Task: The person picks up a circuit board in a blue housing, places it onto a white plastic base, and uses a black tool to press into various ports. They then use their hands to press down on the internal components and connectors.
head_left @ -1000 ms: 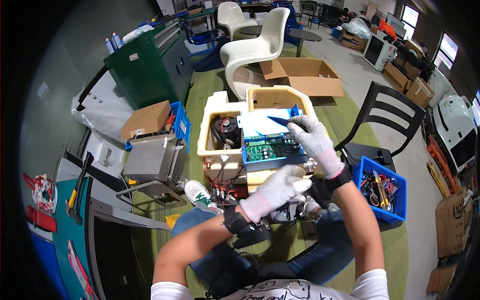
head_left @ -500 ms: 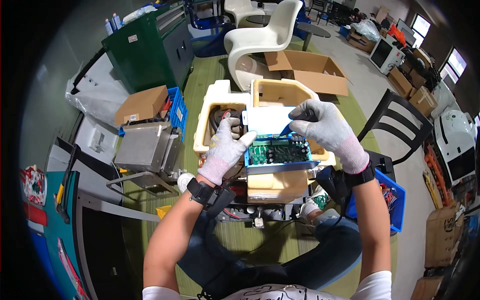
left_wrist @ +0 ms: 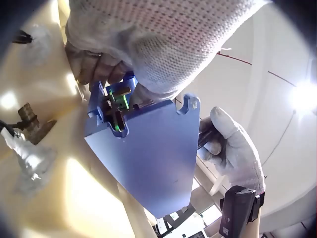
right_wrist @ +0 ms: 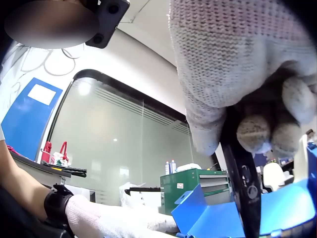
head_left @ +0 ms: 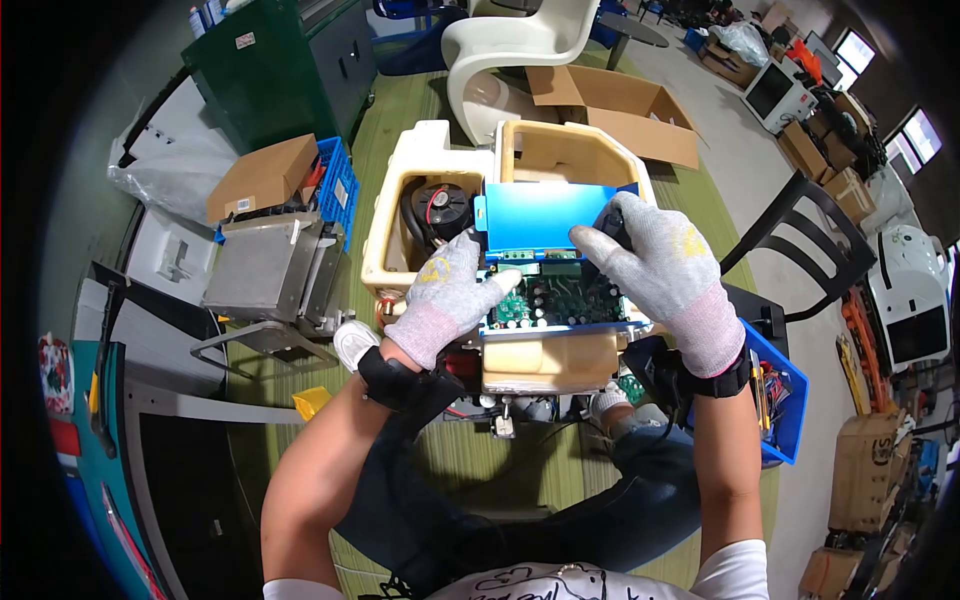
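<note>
In the head view, an opened blue metal case [head_left: 545,215] with a green circuit board [head_left: 575,300] inside sits over a cream foam-like housing [head_left: 555,360]. My gloved left hand [head_left: 445,300] grips the case's left end, thumb over the board's edge. In the left wrist view, its fingers [left_wrist: 101,67] curl at the case's corner beside green connectors [left_wrist: 119,101]. My gloved right hand [head_left: 665,255] is at the right side, above the board. It holds a slim, flat black tool [right_wrist: 245,183], which points down towards the case in the right wrist view.
A black motor-like part [head_left: 443,208] sits in the housing's left hollow. To the right stand a blue bin [head_left: 790,410] of tools and a black chair [head_left: 810,240]. A metal box [head_left: 255,270] is at left; an open carton [head_left: 630,150] lies behind.
My left hand has come up from below the case to grip its left end. My right hand has turned the black tool downward over the board. The head view has tilted down.
</note>
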